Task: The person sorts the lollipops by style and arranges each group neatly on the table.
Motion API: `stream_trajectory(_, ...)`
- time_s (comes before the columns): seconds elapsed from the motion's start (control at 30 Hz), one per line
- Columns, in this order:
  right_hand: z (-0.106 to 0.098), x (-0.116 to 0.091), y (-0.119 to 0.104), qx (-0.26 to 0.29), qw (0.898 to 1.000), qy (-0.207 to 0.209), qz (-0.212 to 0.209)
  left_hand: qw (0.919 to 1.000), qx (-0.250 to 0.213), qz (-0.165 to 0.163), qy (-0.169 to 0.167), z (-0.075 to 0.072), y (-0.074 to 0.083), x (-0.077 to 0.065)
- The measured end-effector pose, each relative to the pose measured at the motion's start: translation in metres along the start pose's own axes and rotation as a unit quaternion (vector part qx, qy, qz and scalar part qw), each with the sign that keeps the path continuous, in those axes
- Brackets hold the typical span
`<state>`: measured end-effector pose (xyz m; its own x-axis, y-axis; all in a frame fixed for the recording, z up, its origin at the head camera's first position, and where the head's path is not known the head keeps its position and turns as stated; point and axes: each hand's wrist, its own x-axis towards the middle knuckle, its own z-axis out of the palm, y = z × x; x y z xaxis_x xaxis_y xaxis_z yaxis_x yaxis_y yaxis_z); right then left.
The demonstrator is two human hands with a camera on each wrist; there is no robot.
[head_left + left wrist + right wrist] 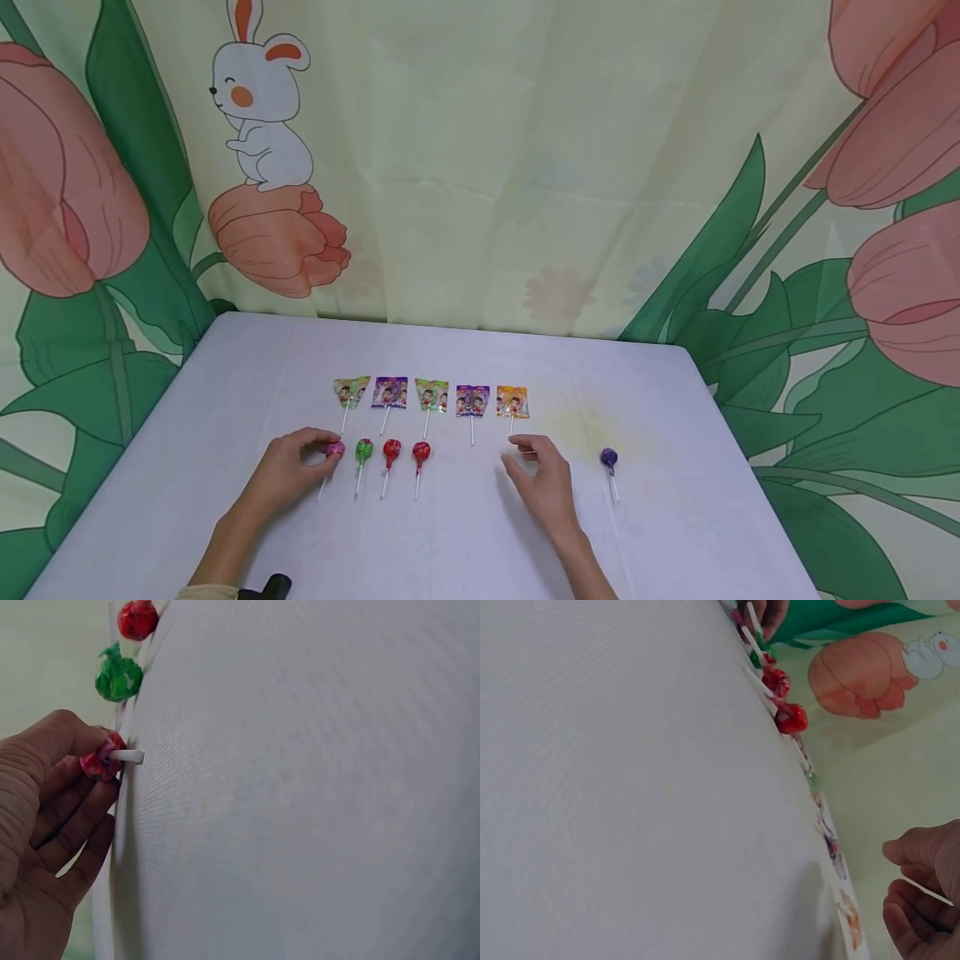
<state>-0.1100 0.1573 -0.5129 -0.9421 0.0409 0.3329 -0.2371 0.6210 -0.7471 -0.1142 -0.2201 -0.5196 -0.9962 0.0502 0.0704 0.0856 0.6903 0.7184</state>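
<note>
My left hand [288, 468] pinches a pink-wrapped lollipop [335, 448] by its round head, thumb on one side and fingers on the other, at the left end of the front row. Its white stick points toward me in the left wrist view. Beside it lie a green lollipop [363, 450] and two red ones, the nearer red lollipop [392, 448] and a farther red lollipop [422, 451]. My right hand [543, 483] hovers over the table with loosely bent fingers and nothing in them, just below the stick of an orange flat-packed lollipop [512, 402].
Behind the front row lies a row of several flat-packed lollipops, among them a purple one [472, 401] and a green one [432, 395]. A dark purple round lollipop [609, 457] lies apart on the right. A printed curtain [480, 167] hangs behind the white table [300, 350].
</note>
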Motion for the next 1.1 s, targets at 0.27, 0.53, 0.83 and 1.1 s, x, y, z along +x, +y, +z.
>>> stream_trajectory(0.27, -0.009, 0.001, 0.003, -0.001, 1.000, 0.018, 0.018, 1.0000, 0.008, -0.003, 0.001, 0.002, 0.000, 0.001)
stream_trajectory(0.53, -0.021, 0.001, 0.012, 0.002, 0.999, 0.046, 0.014, 0.9999, 0.004, -0.009, -0.006, 0.000, 0.002, -0.001)
stream_trajectory(0.83, -0.034, 0.003, 0.019, -0.017, 0.998, 0.050, 0.035, 0.9999, 0.011, -0.004, 0.001, 0.001, 0.001, 0.002)
stream_trajectory(1.1, -0.037, 0.000, 0.028, -0.027, 0.997, 0.044, 0.053, 0.9999, 0.012, 0.003, 0.007, 0.003, -0.001, 0.001)
